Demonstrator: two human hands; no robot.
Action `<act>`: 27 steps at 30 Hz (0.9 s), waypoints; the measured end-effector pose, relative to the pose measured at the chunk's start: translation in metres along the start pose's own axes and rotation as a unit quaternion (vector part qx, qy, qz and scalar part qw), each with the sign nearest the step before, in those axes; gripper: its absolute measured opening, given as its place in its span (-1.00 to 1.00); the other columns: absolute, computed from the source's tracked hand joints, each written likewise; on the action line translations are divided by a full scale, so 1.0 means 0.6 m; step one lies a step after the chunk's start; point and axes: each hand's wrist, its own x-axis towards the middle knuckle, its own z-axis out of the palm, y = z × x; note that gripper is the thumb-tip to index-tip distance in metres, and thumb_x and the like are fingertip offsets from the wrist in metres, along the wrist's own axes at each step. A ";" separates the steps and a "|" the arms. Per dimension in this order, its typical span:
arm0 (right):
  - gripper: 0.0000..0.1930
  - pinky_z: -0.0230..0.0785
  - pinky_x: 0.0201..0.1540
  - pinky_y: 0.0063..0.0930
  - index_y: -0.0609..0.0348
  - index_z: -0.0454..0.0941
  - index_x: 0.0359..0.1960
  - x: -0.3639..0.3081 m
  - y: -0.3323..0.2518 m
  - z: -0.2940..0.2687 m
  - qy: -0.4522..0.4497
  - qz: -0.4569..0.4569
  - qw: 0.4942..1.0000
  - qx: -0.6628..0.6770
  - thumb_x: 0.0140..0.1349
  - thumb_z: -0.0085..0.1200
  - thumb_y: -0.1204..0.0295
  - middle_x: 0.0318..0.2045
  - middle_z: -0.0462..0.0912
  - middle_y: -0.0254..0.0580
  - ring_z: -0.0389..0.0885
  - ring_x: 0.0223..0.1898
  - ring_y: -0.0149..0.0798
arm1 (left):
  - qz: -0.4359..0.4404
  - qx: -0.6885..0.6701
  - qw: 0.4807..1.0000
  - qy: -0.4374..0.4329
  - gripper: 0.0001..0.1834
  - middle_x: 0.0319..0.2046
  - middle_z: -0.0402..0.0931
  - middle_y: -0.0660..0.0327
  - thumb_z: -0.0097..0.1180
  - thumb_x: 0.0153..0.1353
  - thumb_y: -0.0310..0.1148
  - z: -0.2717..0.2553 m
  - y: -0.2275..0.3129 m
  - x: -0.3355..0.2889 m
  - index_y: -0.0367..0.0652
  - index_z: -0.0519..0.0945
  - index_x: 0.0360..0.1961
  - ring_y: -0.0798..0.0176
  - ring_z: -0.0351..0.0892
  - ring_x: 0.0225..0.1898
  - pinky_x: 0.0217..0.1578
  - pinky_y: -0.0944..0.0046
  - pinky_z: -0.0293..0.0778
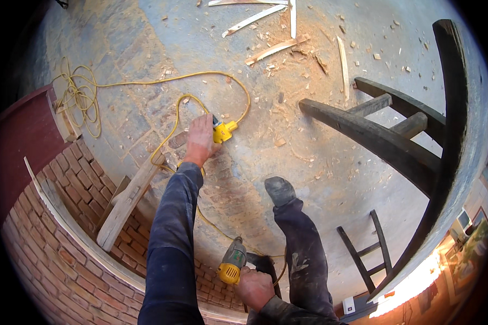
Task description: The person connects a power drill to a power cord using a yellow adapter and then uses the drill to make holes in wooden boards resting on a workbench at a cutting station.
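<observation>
We note our left hand (pixel 202 135), fingers closed around a yellow connector (pixel 223 131) over the chip-strewn floor (pixel 336 187); yellow cord (pixel 146 83) loops beyond. Our right hand (pixel 256 288) wraps its fingers around a grey-and-yellow drill (pixel 233 264), pointing forward beside our leg (pixel 307 254).

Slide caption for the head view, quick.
Left hand holding a yellow connector, right hand gripping a grey-and-yellow drill, above a floor scattered with wood chips.

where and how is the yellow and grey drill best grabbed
Probably by its handle, coming from the right: the drill points its chuck forward, and the handle juts rightward off the body, where the right hand wraps and mostly hides it.
</observation>
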 end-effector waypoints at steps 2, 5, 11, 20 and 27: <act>-0.79 0.54 -0.45 -0.17 0.27 0.51 -0.36 0.001 -0.001 -0.001 -0.001 -0.001 1.000 0.000 0.14 0.13 0.35 -0.56 0.66 -0.04 0.71 -0.51 -0.05 | 0.003 0.008 1.000 -0.002 0.14 0.15 0.46 -0.02 0.64 -0.30 -0.18 0.001 -0.002 0.002 -0.29 0.32 0.34 -0.09 0.44 0.21 0.30 0.00 0.31; -0.77 0.54 -0.46 -0.17 0.27 0.52 -0.37 0.002 -0.001 -0.005 -0.002 0.000 1.000 -0.008 0.14 0.15 0.32 -0.57 0.66 -0.04 0.70 -0.52 -0.06 | 0.004 0.010 1.000 -0.009 0.14 0.14 0.47 0.02 0.64 -0.29 -0.19 -0.011 0.007 0.005 -0.26 0.30 0.37 -0.07 0.47 0.17 0.29 0.01 0.32; -0.74 0.52 -0.47 -0.15 0.25 0.53 -0.37 -0.010 -0.001 0.010 0.010 0.004 0.999 -0.051 0.13 0.17 0.27 -0.58 0.66 -0.05 0.70 -0.54 -0.06 | -0.060 0.025 0.998 -0.019 0.19 0.24 0.44 0.01 0.61 -0.19 -0.21 -0.047 0.036 -0.019 -0.17 0.20 0.48 -0.06 0.48 0.22 0.31 0.02 0.32; -0.71 0.50 -0.40 -0.06 0.17 0.58 -0.43 -0.043 0.047 0.101 0.136 -0.059 0.979 -0.139 0.07 0.28 0.20 -0.57 0.66 0.00 0.68 -0.51 0.05 | -0.277 -0.371 0.874 0.147 -0.27 0.13 0.53 -0.08 0.37 0.16 -0.30 -0.104 0.167 -0.418 -0.22 0.40 0.35 -0.10 0.56 0.11 0.13 0.01 0.47; -0.59 0.53 -0.28 -0.03 0.22 0.66 -0.38 -0.073 0.039 0.156 0.067 -0.036 0.986 -0.149 0.15 0.25 0.04 -0.54 0.70 0.00 0.72 -0.42 0.11 | -0.437 -0.508 0.742 0.005 -0.55 -0.22 0.72 0.02 0.39 0.19 -0.27 -0.201 0.371 -0.998 -0.29 0.65 0.05 0.10 0.73 -0.21 -0.11 0.17 0.61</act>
